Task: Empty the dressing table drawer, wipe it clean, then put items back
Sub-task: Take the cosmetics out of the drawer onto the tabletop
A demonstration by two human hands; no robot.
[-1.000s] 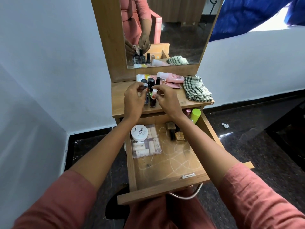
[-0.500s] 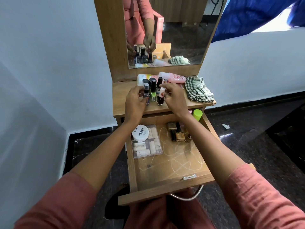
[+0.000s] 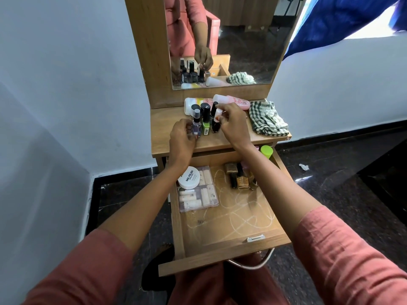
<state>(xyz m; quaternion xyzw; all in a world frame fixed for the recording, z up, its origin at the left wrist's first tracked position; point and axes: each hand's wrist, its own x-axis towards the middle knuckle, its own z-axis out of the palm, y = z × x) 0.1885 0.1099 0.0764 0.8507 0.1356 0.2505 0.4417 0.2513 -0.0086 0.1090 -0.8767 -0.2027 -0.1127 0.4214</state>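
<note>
The wooden drawer [image 3: 222, 258] is pulled out below the dressing table top [image 3: 167, 137]. Inside it lie a white nail polish remover tub [image 3: 189, 179], a clear case of small tubes [image 3: 199, 195] and several nail polish bottles [image 3: 239, 179]. Up on the table top, my left hand [image 3: 181, 137] holds a purple nail polish bottle [image 3: 196, 126]. My right hand [image 3: 231, 124] pinches the white cap of a dark red bottle [image 3: 216, 125]. A green bottle [image 3: 206, 126] stands between them.
Two lotion bottles [image 3: 233, 101] lie along the back of the table top under the mirror [image 3: 242, 40]. A checked cloth [image 3: 267, 121] is bunched at the right end. A green-capped item [image 3: 266, 150] stands at the drawer's far right corner. Dark tiled floor lies around.
Both hands have set the bottles upright in a row on the table top. My left hand has drawn slightly back and left while still on the purple bottle.
</note>
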